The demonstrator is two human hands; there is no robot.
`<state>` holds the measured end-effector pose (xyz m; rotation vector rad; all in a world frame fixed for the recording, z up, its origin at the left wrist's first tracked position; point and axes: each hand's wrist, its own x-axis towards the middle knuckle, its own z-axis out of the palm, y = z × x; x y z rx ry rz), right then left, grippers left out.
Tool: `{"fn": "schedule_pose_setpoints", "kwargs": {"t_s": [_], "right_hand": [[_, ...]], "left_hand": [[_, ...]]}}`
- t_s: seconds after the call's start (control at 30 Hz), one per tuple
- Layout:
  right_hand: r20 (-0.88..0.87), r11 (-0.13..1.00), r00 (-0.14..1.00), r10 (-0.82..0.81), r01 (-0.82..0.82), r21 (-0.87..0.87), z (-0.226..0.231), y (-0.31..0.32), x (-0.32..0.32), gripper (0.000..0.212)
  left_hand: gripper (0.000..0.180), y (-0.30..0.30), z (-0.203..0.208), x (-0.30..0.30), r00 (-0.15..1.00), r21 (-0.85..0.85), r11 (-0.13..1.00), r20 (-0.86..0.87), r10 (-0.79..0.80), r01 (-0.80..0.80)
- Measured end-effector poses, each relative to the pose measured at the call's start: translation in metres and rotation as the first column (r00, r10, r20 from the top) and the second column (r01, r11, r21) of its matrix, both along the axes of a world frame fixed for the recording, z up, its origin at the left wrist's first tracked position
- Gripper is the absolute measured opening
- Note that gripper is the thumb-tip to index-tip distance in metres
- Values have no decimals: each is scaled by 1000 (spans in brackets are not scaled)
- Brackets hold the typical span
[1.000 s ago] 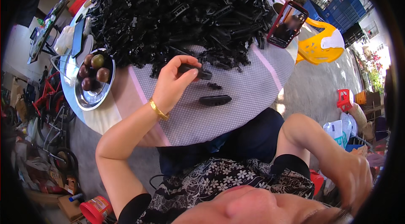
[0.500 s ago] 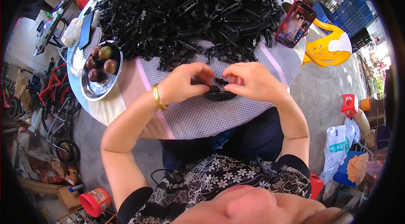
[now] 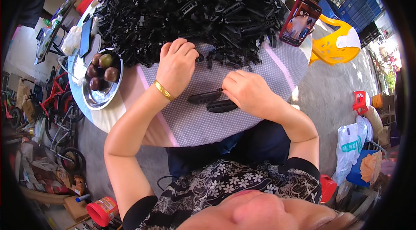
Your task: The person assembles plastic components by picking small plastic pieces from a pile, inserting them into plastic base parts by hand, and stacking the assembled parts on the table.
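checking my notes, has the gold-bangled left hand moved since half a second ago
Yes: judged against the shiny, rounded metal dish, the left hand moved forward, away from the body, and slightly left, toward the heap of small black plastic parts.

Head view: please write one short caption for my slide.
Left hand at a heap of black parts, right hand beside two long black pieces on a patterned tablecloth.

At twelve o'clock, the heap of black pieces (image 3: pixel 186 17) looks like glossy plastic; at nine, the dish (image 3: pixel 99 101) is shiny, smooth metal; at two, the yellow chair (image 3: pixel 331 53) seems smooth plastic. The worktop (image 3: pixel 199 128) looks matt, cloth-like.
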<state>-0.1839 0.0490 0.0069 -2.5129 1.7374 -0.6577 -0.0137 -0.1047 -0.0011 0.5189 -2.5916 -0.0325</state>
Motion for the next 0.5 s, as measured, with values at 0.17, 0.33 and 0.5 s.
{"fn": "schedule_pose_setpoints", "kwargs": {"t_s": [0.17,0.33,0.5], "right_hand": [[215,997,976,-25,8,78,16,-5,-9,13],[624,993,773,-114,72,92,16,-18,-10,21],[824,980,535,-186,159,117,6,-18,-11,19]], "left_hand": [[16,9,6,-6,968,-39,998,-246,-49,41],[25,19,13,-2,905,205,974,-426,3,94],[39,26,8,0,843,884,295,-445,303,361]]}}
